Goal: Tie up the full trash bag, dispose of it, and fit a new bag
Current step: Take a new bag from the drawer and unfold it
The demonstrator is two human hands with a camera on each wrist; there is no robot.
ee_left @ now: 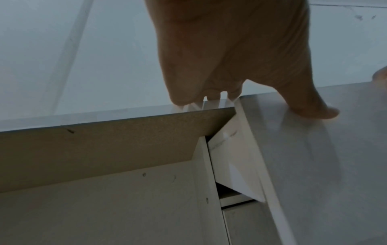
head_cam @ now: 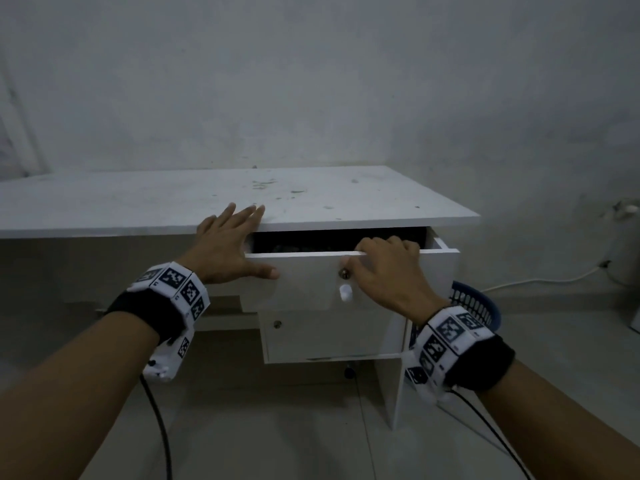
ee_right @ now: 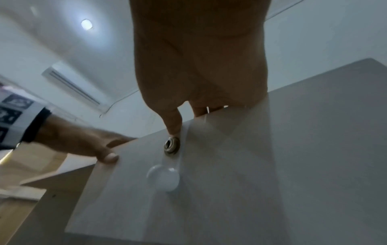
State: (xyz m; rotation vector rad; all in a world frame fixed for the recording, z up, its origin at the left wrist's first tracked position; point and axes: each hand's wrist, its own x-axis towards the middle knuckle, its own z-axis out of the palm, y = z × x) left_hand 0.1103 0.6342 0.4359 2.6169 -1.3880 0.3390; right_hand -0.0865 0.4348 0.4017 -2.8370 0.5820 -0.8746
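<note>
Both forearms, wrist bands with black-and-white markers on each, reach from 6 o'clock toward a white desk (head_cam: pixel 242 199). My left hand (head_cam: pixel 228 244) lies flat at the desk's front edge, fingers straight over the top, thumb (head_cam: pixel 266 271) pressed against the left end of the drawer (head_cam: pixel 304 282) front. My right hand (head_cam: pixel 388 268) grips the drawer's top edge, fingers curled over it, thumb on the face just above the metal lock (head_cam: pixel 344 273). A white knob (head_cam: pixel 345 292) sits below the lock at 6 o'clock. The drawer stands partly open; its interior is dark, with dark contents I cannot identify. No trash bag can be made out in any view. A second drawer (head_cam: pixel 329 334) below is closed. A blue basket (head_cam: pixel 476 303) stands on the floor at 3 o'clock of the desk.
</note>
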